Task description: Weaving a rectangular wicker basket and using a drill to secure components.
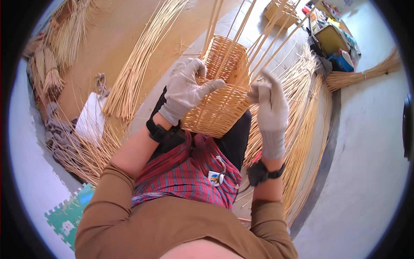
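A rectangular woven wicker basket point(215, 111) rests tilted on my lap, its opening facing away from me. Long upright stakes point(285, 40) rise from its far walls. My left hand point(186, 86), in a pale work glove, grips the basket's left rim, with its thumb laid along the near edge. At the right corner, my right hand point(272, 108), gloved too, is raised with one finger stretched upward and the others bent apart toward the rim. Whether a thin strand lies between those fingers is too small to tell. A red plaid apron point(189, 172) covers my lap.
Loose wicker rods point(144, 60) lie on the floor ahead to the left, and bundled rods point(297, 112) spread along my right. Another wicker basket point(281, 15) stands farther ahead. A white board point(91, 118) sits at left; a cluttered bench point(332, 39) is at the far right.
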Tool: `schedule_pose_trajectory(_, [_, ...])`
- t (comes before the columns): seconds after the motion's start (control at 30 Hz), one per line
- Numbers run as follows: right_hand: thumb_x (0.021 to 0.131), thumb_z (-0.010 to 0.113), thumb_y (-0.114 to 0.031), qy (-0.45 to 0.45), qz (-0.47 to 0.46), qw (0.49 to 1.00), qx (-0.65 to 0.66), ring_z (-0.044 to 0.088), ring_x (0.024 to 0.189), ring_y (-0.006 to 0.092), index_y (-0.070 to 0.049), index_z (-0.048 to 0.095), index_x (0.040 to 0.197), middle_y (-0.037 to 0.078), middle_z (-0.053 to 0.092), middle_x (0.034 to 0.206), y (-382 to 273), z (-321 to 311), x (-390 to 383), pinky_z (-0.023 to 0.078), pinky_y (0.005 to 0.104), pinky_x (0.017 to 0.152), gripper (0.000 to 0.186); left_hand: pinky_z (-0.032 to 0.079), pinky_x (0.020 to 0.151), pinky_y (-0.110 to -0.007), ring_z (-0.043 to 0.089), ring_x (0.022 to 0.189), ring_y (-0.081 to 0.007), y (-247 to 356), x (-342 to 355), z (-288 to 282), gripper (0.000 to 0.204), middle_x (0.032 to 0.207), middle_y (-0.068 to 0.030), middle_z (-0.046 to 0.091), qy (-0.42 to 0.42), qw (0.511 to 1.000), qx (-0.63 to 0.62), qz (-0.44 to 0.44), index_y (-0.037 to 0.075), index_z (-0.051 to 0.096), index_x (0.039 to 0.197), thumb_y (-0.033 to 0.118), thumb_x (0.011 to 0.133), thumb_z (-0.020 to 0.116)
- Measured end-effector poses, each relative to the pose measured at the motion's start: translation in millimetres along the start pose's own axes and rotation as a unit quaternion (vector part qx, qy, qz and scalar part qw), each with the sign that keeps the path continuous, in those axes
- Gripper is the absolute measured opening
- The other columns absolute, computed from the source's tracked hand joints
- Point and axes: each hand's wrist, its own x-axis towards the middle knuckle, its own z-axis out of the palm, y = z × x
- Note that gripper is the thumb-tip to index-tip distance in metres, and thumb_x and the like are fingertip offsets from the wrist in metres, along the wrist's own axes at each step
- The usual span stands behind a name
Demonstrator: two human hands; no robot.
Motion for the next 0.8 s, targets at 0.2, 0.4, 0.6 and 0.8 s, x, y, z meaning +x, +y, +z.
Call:
schedule_pose_trajectory(0.2, [0.102, 0.052, -0.003, 0.087, 0.007, 0.995, 0.047, 0.063, 0.074, 0.009, -0.001, 0.06, 0.129, 0.006, 0.07, 0.092, 5, -33, -32, 0.054, 0.0233, 0.068, 0.028, 0.051, 0.08, -0.036, 0.062, 0.093, -0.0274, 33, -11, 0, 0.04, 0.098, -0.0103, 0.065, 0.115, 0.971, 0.154, 0.139, 0.005, 0.065, 0.106, 0.03, 0.082, 0.083])
schedule_pose_trajectory(0.4, [0.083, 0.073, -0.009, -0.252, -0.031, 0.96, -0.116, 0.068, 0.084, 0.0255, -0.011, 0.071, 0.107, 0.009, 0.07, 0.094, 18, -52, -100, 0.055, 0.0337, 0.076, 0.024, 0.055, 0.084, -0.041, 0.068, 0.092, -0.0311, 70, -28, 18, 0.039, 0.115, -0.0102, 0.065, -0.037, 0.995, 0.048, 0.075, 0.012, 0.065, 0.122, 0.003, 0.085, 0.073])
schedule_pose_trajectory(0.6, [0.075, 0.072, -0.01, -0.519, 0.048, 0.822, -0.228, 0.062, 0.103, 0.0364, -0.021, 0.066, 0.121, 0.015, 0.064, 0.108, 32, -66, -211, 0.052, 0.0454, 0.09, 0.048, 0.053, 0.087, -0.039, 0.061, 0.106, -0.0314, 37, -36, 8, 0.054, 0.119, -0.0124, 0.058, 0.085, 0.977, 0.145, 0.13, 0.009, 0.058, 0.131, 0.007, 0.082, 0.079])
schedule_pose_trajectory(0.8, [0.08, 0.065, -0.01, -0.44, 0.023, 0.841, -0.315, 0.063, 0.098, 0.0372, -0.021, 0.064, 0.126, 0.016, 0.066, 0.101, 25, -52, -237, 0.053, 0.0466, 0.084, 0.047, 0.052, 0.084, -0.034, 0.061, 0.097, -0.0229, -20, -10, 10, 0.059, 0.121, -0.0107, 0.056, -0.022, 0.998, -0.051, 0.043, 0.009, 0.053, 0.14, 0.002, 0.086, 0.075])
